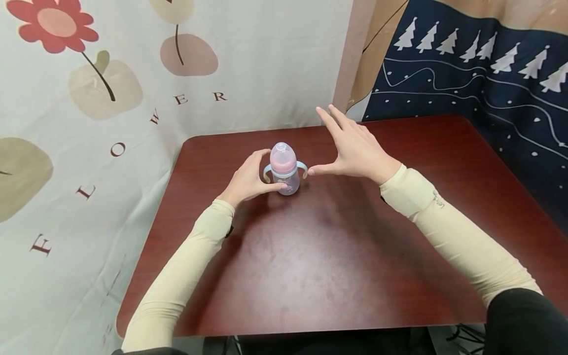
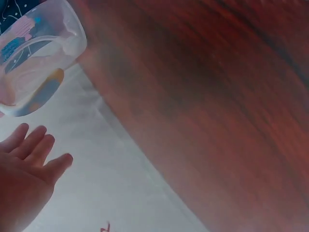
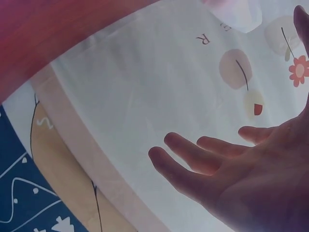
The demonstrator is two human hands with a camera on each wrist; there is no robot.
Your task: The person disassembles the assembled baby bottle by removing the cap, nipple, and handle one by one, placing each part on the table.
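Note:
A baby bottle [image 1: 285, 168] stands upright on the brown table, with a pink top under a clear cap and a pale blue handle on each side. My left hand [image 1: 249, 181] is at its left side, thumb across the front of the lower body and fingers toward the back. In the left wrist view, a gap shows between the relaxed fingers [image 2: 36, 142] and the bottle [image 2: 67, 36]. To the right, my right hand [image 1: 357, 150] is raised with fingers spread, its thumb tip near the right handle. The right wrist view shows that palm and fingers [image 3: 181, 176] holding nothing.
The reddish-brown table [image 1: 284, 276] has rounded corners. Behind and left of it hangs a white cloth [image 1: 275, 64] with flowers and letters. A navy cloth [image 1: 435, 93] with white trees hangs at the back right. Cables [image 1: 470, 335] lie below the front edge.

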